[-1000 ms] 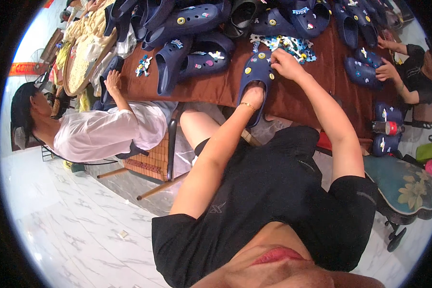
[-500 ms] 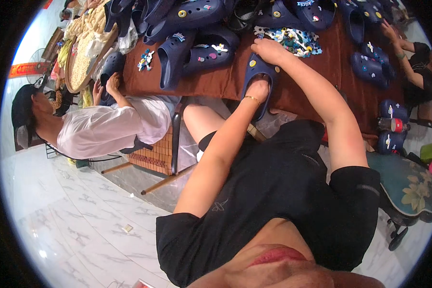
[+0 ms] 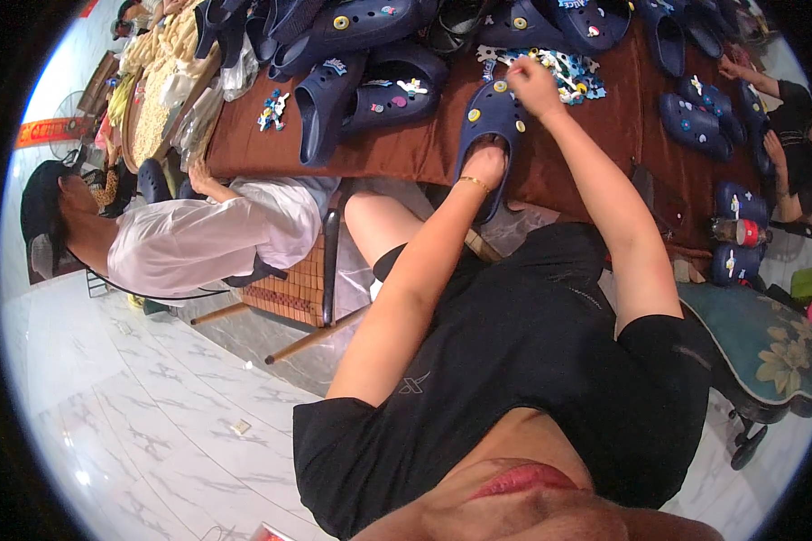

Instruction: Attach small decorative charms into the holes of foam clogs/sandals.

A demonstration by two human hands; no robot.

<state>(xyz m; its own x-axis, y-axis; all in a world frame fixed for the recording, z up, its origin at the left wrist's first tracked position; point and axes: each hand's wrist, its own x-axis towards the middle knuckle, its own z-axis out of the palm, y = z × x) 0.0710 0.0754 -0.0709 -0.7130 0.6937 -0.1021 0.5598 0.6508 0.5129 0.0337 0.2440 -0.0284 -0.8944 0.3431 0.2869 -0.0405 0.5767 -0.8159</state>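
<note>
My left hand is pushed into the opening of a navy clog, toe pointing away from me, and holds it up at the table's front edge; its fingers are hidden inside. Round yellow-and-white charms sit on the clog's upper. My right hand is closed with bent fingers just right of the toe, over the near left side of a pile of blue, white and yellow charms. Whatever its fingertips pinch is too small to make out.
On the brown-covered table stand several navy clogs and a small charm cluster. A person in white sits left; another in black works at right. A bottle lies by clogs; a green-topped stool stands right.
My right hand has moved right and slightly up from the clog's toe, baring a charm there. The person at left has lowered a clog; the one at right now has a clog between the hands.
</note>
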